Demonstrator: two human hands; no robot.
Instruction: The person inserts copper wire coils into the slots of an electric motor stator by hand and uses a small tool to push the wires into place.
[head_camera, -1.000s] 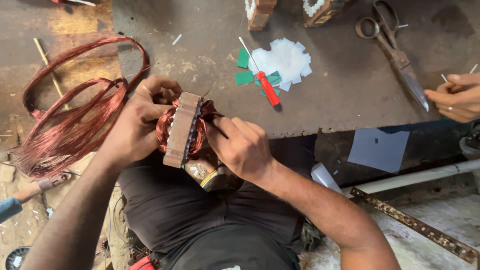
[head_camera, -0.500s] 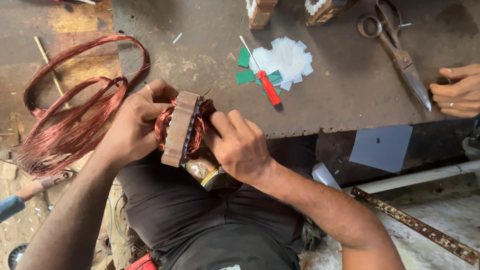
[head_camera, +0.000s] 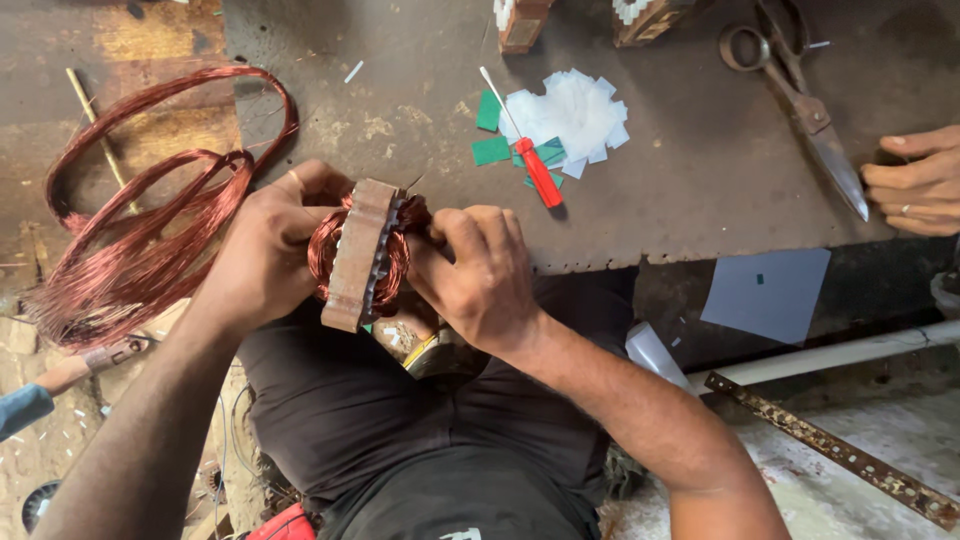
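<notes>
Stator core (head_camera: 360, 255) wound with copper, held edge-on just below bench edge (head_camera: 700, 240): left hand (head_camera: 265, 250) cupped tight around its left face, right hand (head_camera: 480, 275) fingers pinching winding on right face.

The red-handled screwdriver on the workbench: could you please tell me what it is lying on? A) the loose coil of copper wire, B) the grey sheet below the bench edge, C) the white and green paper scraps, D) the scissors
C: the red-handled screwdriver lies across the white and green paper scraps, far from the scissors and the copper wire.
</notes>
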